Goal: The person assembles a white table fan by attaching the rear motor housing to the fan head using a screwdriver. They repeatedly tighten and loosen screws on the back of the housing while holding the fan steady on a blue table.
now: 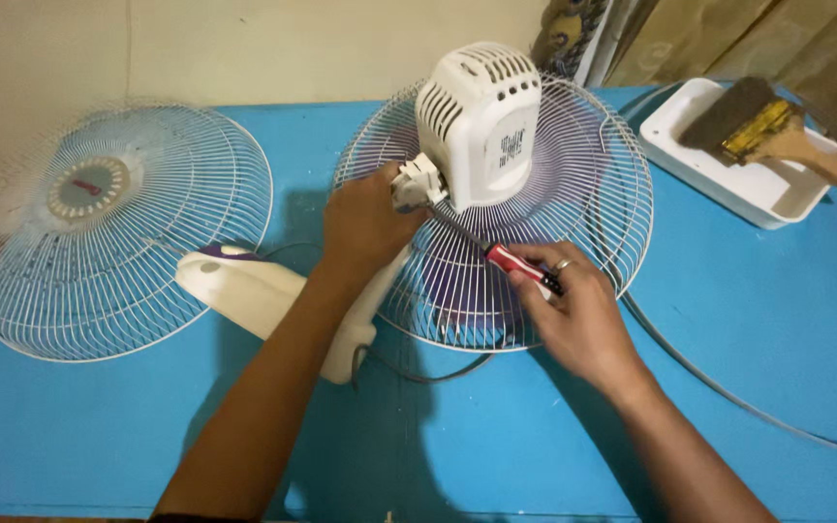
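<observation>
A white fan motor housing (478, 121) stands on the rear wire grille (593, 184), which lies face down on the blue table (496, 436). My left hand (365, 228) grips the white neck joint (417, 184) beside the housing. My right hand (573, 310) holds a red-and-black-handled screwdriver (515, 266), its shaft pointing up-left toward the joint under the housing. The fan's white base with a purple trim (244, 286) lies on its side by my left forearm. Purple blades show through the grille.
A detached front wire grille (113, 228) lies at the left of the table. A white tray (728, 184) at the back right holds a wide brush with a wooden handle (772, 131). A thin metal rim ring (690, 363) curves along the right. A dark cord (428, 373) runs under the fan.
</observation>
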